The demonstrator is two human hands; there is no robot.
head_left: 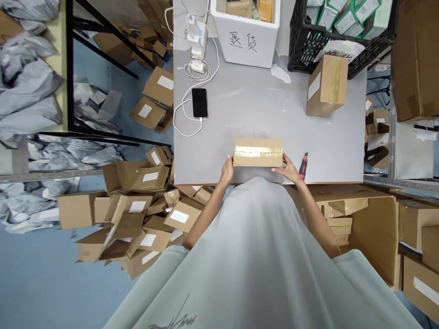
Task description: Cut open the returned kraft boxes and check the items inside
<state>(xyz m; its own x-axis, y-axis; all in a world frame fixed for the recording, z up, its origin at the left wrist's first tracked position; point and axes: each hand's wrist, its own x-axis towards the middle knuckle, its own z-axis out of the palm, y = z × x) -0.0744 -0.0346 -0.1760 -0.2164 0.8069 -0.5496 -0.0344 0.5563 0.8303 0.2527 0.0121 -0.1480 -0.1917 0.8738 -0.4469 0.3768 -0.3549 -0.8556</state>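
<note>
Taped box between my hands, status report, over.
Left hand, right hand at opposite ends of taped box. Tape runs along its top. Red cutter beside right hand, apart from box.

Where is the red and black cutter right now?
In the head view, the red and black cutter lies on the grey table near its front edge, just to the right of the person's right hand.
</note>
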